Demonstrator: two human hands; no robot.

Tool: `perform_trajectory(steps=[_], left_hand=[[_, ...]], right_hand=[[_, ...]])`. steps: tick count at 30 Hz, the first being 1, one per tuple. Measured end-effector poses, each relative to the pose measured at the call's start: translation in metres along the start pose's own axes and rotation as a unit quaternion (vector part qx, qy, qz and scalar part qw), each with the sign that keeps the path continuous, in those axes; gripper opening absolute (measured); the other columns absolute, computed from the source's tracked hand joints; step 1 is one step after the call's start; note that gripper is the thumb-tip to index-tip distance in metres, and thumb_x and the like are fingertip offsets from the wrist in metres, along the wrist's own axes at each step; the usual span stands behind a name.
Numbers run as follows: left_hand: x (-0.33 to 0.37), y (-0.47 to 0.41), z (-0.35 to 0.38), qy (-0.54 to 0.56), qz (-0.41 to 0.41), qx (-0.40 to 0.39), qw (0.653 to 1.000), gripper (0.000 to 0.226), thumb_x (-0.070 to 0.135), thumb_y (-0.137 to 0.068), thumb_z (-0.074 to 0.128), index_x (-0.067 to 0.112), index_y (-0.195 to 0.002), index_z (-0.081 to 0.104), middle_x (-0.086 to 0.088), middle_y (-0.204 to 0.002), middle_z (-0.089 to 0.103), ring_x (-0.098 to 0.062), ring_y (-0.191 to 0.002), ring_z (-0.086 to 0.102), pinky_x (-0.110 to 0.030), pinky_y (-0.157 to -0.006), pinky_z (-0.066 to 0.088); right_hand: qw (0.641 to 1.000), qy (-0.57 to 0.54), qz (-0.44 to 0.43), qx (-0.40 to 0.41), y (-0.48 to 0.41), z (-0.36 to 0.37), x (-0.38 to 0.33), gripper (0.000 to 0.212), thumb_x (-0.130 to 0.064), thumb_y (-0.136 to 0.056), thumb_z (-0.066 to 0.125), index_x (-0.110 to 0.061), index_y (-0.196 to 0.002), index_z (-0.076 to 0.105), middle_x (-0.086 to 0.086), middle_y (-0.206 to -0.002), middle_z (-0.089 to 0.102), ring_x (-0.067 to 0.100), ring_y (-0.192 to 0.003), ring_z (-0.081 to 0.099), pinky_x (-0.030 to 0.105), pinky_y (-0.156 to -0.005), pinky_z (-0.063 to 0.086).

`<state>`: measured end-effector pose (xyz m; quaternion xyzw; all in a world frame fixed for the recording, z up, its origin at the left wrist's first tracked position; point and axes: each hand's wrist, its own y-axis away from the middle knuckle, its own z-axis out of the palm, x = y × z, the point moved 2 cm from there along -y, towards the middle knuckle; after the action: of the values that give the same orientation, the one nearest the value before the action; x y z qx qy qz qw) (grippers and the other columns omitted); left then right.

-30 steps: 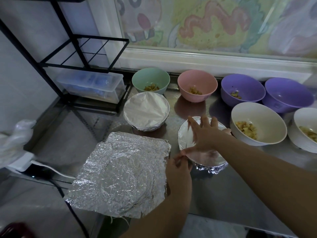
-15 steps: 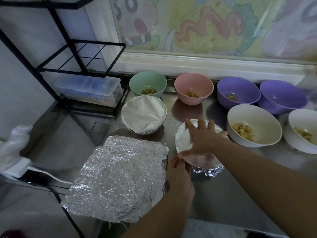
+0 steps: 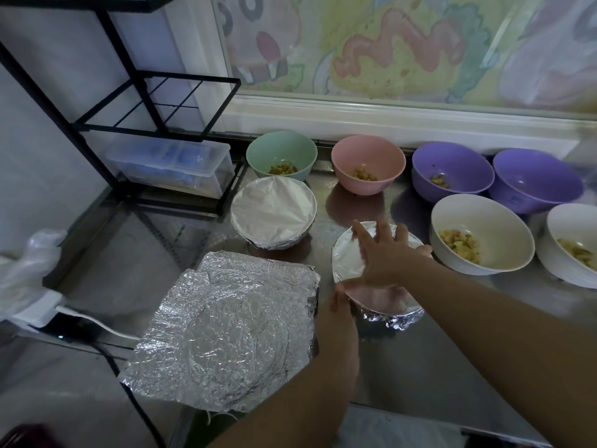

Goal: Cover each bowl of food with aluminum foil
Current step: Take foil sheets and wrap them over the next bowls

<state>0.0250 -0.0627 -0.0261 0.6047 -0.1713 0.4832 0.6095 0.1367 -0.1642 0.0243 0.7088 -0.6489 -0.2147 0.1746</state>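
Note:
A foil-covered bowl [image 3: 391,310] stands at the centre of the steel counter. My right hand [image 3: 384,253] lies flat on its foil top, fingers spread. My left hand [image 3: 339,310] presses the crumpled foil against the bowl's left side; whether its fingers curl round the rim is hidden. A second foil-covered bowl [image 3: 273,211] sits behind to the left. A stack of crinkled foil sheets [image 3: 223,331] lies at front left. Uncovered bowls with food: green [image 3: 281,153], pink [image 3: 368,163], purple [image 3: 452,169], a second purple [image 3: 536,179], white [image 3: 481,234], and another white [image 3: 575,247].
A black wire rack [image 3: 145,101] with a clear plastic box [image 3: 174,166] stands at back left. A white plug and cable [image 3: 74,318] lie left of the foil stack. The counter's front edge [image 3: 452,421] runs below my arms.
My hands stay on the centre bowl; the right hand shifted slightly over the foil top and the left hand moved up against the bowl's side. The camera came a little closer.

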Motion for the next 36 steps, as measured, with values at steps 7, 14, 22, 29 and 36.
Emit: perform_trajectory(steps=[7, 14, 22, 29, 36], left_hand=[[0.019, -0.004, -0.011, 0.011, 0.076, 0.003, 0.997, 0.036, 0.005, -0.099, 0.049, 0.027, -0.108, 0.076, -0.003, -0.107, 0.076, -0.021, -0.105, 0.070, -0.042, -0.098, 0.054], [0.025, -0.007, -0.010, -0.129, 0.134, -0.002, 0.983, 0.033, 0.029, -0.100, 0.048, 0.045, -0.119, 0.069, 0.012, -0.102, 0.075, -0.007, -0.091, 0.067, -0.023, -0.080, 0.053], [0.031, -0.014, -0.009, -0.243, 0.188, 0.038, 0.951, 0.032, 0.023, -0.104, 0.041, 0.021, -0.118, 0.070, -0.008, -0.101, 0.071, -0.024, -0.093, 0.065, -0.038, -0.085, 0.053], [0.061, -0.046, -0.016, -0.288, 0.173, -0.045, 0.941, 0.033, 0.019, -0.103, 0.043, 0.025, -0.124, 0.067, 0.005, -0.114, 0.070, -0.016, -0.103, 0.065, -0.035, -0.091, 0.053], [0.071, -0.070, -0.023, -0.086, 0.045, -0.100, 0.990, 0.027, 0.005, -0.103, 0.047, 0.011, -0.124, 0.062, -0.011, -0.112, 0.071, -0.024, -0.102, 0.068, -0.045, -0.098, 0.053]], right_hand=[[0.998, -0.051, 0.039, -0.016, -0.010, -0.005, 0.010, 0.162, -0.115, -0.011, 0.027, -0.051, -0.152, -0.019, 0.003, -0.168, -0.013, 0.049, -0.151, -0.006, 0.074, -0.113, 0.017], [0.996, -0.064, 0.067, -0.018, 0.000, -0.014, 0.005, 0.132, -0.105, -0.055, 0.033, -0.039, -0.160, -0.012, 0.018, -0.167, -0.008, 0.049, -0.152, -0.002, 0.059, -0.122, 0.008], [0.997, -0.032, 0.062, -0.038, 0.012, -0.027, 0.000, 0.121, -0.099, -0.069, 0.034, -0.032, -0.163, -0.004, 0.022, -0.167, -0.004, 0.048, -0.153, 0.004, 0.057, -0.123, 0.010], [0.996, -0.002, 0.052, -0.069, 0.006, -0.040, 0.015, 0.135, -0.103, -0.058, 0.039, -0.034, -0.161, -0.015, 0.017, -0.170, -0.008, 0.044, -0.155, -0.002, 0.059, -0.123, 0.014], [0.997, 0.024, -0.062, -0.043, 0.002, -0.023, 0.000, 0.153, -0.102, -0.036, 0.056, -0.048, -0.153, -0.025, 0.000, -0.164, -0.034, 0.043, -0.148, -0.031, 0.084, -0.109, 0.006]])
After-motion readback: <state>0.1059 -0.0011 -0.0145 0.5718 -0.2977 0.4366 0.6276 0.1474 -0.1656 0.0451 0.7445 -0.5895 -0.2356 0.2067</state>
